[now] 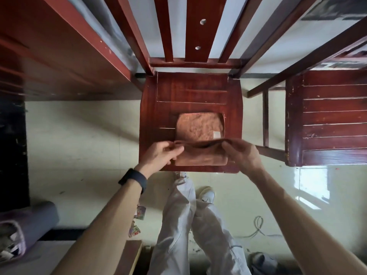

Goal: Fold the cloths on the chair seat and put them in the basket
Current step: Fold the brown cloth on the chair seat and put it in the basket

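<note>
Pinching brown cloth (200,155), both hands; blank white tag (216,134) behind.

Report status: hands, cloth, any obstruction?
Left hand and right hand pinching brown cloth mid-fold over chair seat. Second cloth lies behind. Nothing in the way.

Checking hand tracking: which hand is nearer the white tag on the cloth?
Right. The right hand grips the cloth edge just below and right of the white tag; the left hand holds the opposite corner.
</note>
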A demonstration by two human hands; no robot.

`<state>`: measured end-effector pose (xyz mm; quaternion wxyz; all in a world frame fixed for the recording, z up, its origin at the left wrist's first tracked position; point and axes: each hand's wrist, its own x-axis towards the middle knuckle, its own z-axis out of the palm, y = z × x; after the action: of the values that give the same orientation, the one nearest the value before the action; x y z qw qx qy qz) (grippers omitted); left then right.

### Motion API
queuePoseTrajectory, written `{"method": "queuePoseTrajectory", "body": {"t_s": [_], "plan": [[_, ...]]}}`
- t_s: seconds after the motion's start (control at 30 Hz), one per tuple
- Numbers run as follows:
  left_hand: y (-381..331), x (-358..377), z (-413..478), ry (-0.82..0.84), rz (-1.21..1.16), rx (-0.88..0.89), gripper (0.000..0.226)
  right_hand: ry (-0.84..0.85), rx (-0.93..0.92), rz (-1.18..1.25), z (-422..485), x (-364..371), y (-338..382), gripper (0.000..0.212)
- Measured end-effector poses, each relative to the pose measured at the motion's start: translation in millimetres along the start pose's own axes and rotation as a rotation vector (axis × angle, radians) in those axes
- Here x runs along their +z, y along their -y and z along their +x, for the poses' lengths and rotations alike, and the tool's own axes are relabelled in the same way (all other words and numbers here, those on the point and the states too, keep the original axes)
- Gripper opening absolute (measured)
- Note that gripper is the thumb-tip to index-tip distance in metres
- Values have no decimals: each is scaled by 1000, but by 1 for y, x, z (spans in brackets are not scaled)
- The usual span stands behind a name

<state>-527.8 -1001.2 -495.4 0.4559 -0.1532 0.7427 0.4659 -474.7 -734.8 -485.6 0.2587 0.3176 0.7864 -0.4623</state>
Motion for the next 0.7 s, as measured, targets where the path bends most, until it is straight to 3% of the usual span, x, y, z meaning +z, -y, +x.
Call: {"method": "queuePoseTrajectory", "body": {"t_s": [0.1, 0.23, 0.7], "plan": [[-5, -1, 41, -184, 132, 102, 41, -92, -38, -217, 51, 12, 6, 34], [-11, 9, 86, -301, 150, 128, 34, -120, 40, -90, 96, 34, 9, 33], [-13, 26, 126, -468, 501, 84, 45, -372, -3, -209, 123, 59, 2, 30]]}}
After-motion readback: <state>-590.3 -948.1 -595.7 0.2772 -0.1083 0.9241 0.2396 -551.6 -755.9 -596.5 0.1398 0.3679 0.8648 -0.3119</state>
